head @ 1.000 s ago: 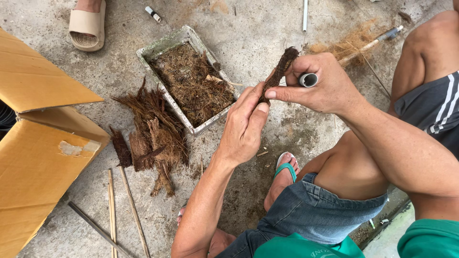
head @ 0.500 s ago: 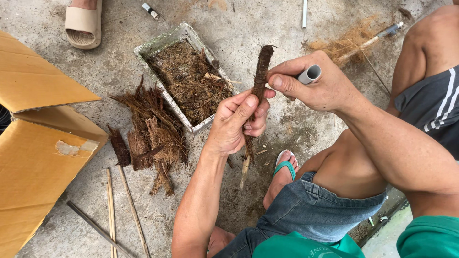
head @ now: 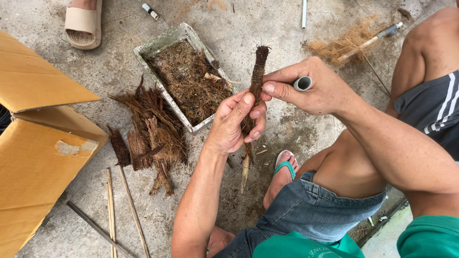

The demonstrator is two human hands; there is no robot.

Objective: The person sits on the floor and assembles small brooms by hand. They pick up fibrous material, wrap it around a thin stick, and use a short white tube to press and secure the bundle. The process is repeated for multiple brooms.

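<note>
Fibre-wrapped stick (head: 255,91) stood almost upright in the air between the two hands, above the grey concrete floor (head: 119,62). Brown fibre was wound tight around its top part, and its bare pale tip pointed down toward the floor, near a foot in a green flip-flop (head: 285,167). The left hand (head: 236,124) was closed around the middle of the stick, with the thumb up along the fibre. The right hand (head: 311,88) pinched the stick near the top with its thumb and first finger. That same hand also held a small grey tube (head: 302,83) tucked in its fingers. Just to the left of the stick was a grey tray (head: 158,45) on the floor, full of loose brown fibre. Beside the tray lay a pile of dark bark pieces (head: 153,134). Near the pile, a few thin pale sticks (head: 122,200) lay flat on the floor. A big open cardboard box (head: 38,138) sat at the far left. At the top left was another person's foot in a beige sandal (head: 83,24). At the top right was a heap of light tan fibre (head: 342,45) with a tool handle lying across it. The person wore blue jeans and a green shirt.
</note>
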